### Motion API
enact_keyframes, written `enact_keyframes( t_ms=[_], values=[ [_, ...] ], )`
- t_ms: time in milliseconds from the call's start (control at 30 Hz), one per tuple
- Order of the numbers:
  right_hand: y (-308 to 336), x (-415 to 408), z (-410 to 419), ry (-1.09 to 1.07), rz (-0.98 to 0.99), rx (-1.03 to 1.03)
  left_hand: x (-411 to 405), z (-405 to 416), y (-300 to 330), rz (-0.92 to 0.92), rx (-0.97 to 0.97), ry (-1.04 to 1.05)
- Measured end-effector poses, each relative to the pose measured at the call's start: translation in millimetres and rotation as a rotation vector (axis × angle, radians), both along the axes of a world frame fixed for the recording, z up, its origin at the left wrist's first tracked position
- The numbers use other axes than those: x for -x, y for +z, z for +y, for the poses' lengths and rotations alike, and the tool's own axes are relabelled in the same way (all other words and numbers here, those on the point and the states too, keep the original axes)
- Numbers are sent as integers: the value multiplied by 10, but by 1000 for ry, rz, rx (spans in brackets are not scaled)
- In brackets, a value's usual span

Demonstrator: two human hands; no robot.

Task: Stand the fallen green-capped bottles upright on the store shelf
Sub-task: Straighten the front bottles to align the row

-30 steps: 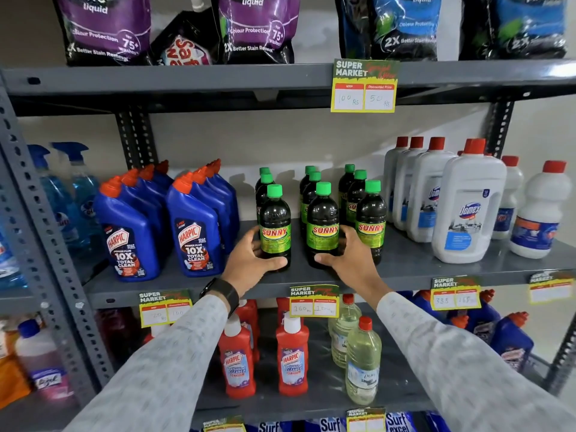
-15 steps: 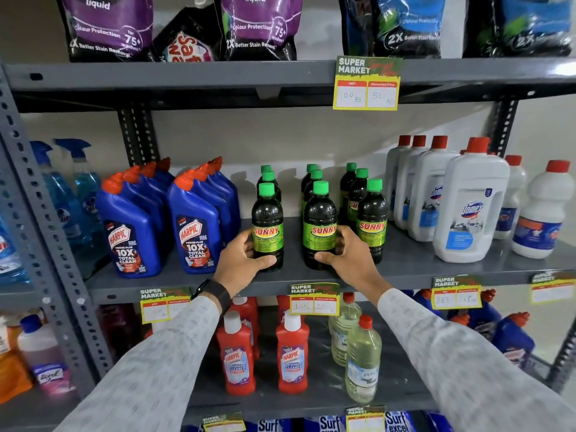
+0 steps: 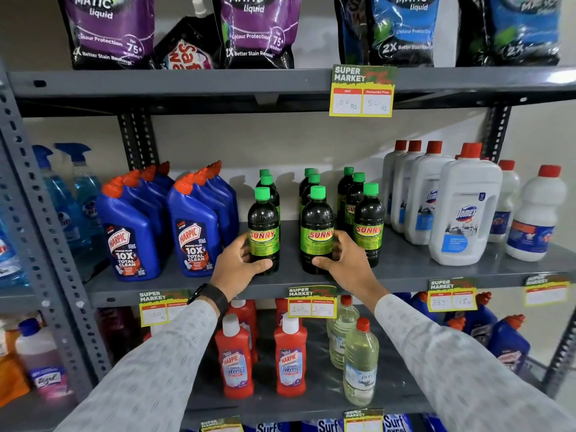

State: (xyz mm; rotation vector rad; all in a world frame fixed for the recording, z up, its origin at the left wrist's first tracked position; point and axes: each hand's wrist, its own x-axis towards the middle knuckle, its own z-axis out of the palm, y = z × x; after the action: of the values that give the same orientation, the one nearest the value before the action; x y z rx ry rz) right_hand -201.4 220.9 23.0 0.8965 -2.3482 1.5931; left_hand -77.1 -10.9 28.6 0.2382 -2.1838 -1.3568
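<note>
Moved: left front bottle slid left since earlier, gap now between front pair.
Grip: my left hand wraps it; right hand wraps middle front bottle.
Where: frame centre, both upright on middle shelf.
Technique: line columns, bases flat, release gently.

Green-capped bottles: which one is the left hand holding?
The front bottle of the left row; the left hand wraps its base, nearest the blue Harpic bottles.

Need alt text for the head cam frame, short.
Two hands, left hand and right hand, each grip an upright green-capped bottle, left bottle and right bottle, at the front of a grey store shelf, between blue Harpic bottles and white Domex bottles.
</note>
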Motion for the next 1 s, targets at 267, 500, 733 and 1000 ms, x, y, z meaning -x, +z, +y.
enact_keyframes(
  t_ms=[267,500,733,1000],
  values=[
    [-25,-53,42,54,-5,5,-141,117,17,7,101,-2],
    [-165,-149,376,-228,245,226,-487,151,-354,-219,903,259],
    [-92,98,642,-457,136,198,-468,284,-430,-260,993,366],
    [-28,336,692,-351,4,-64,-470,299,-394,-306,989,365]
  ],
)
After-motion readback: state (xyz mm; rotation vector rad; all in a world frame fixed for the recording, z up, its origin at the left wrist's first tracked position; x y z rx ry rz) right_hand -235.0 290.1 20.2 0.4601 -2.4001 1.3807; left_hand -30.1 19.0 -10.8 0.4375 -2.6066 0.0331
